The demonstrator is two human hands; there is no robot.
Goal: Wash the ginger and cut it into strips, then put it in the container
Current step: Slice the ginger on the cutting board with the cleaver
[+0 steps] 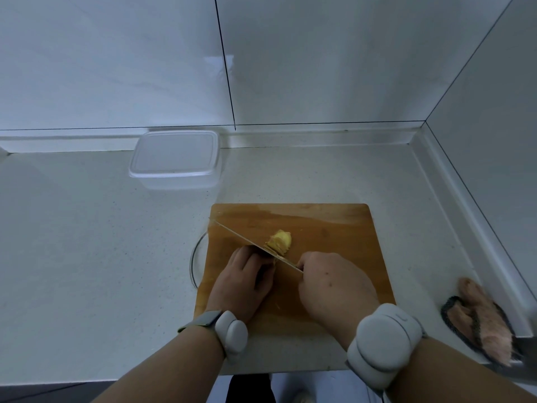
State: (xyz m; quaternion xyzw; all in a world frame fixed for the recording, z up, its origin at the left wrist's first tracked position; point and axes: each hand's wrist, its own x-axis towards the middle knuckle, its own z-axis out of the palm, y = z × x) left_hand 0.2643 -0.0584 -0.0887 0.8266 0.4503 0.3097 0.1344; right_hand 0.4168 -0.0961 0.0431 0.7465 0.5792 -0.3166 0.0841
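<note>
A yellow pile of cut ginger (pixel 279 241) lies mid-way on the wooden cutting board (pixel 334 228). A knife (pixel 247 238) runs diagonally across the board, its blade just left of the pile. My right hand (pixel 334 286) grips the knife's handle. My left hand (pixel 247 274) sits with curled fingers against the blade's left side, over something dark; what it holds is hidden. A clear plastic container (pixel 174 158) stands open at the back of the counter, to the left beyond the board.
A round glass lid or plate (pixel 194 257) pokes out from under the board's left edge. A pink and dark cloth (pixel 479 318) lies at the right by the wall. Tiled walls close the back and right of the pale counter (pixel 87 242).
</note>
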